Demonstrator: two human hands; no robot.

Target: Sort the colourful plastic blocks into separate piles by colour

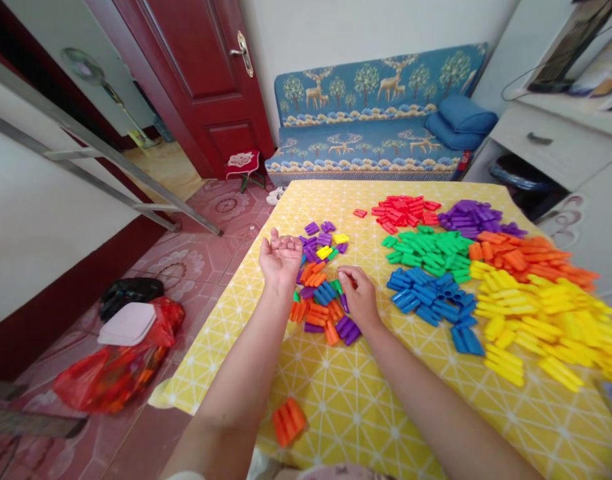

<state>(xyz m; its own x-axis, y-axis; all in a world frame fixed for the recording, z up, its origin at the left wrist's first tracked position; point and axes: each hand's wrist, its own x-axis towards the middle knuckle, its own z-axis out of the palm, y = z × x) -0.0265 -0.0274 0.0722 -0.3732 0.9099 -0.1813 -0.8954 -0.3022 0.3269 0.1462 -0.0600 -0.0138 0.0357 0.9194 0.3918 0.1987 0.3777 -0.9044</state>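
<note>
My left hand [280,259] is turned palm up over the left edge of a mixed heap of small plastic pieces [322,287], fingers curled loosely; nothing shows in the palm. My right hand [359,293] rests palm down on the same heap, fingers pinched at a small piece that I cannot name. Sorted heaps lie to the right: red [403,210], purple [473,217], green [426,250], orange [529,253], blue [436,297] and yellow [541,327].
The table carries a yellow patterned cloth [366,400]. A few orange pieces [289,421] lie near its front edge. On the floor at left sit a red plastic bag [111,370] and a black bag [129,293]. A blue sofa [371,127] and a red door [196,73] stand behind.
</note>
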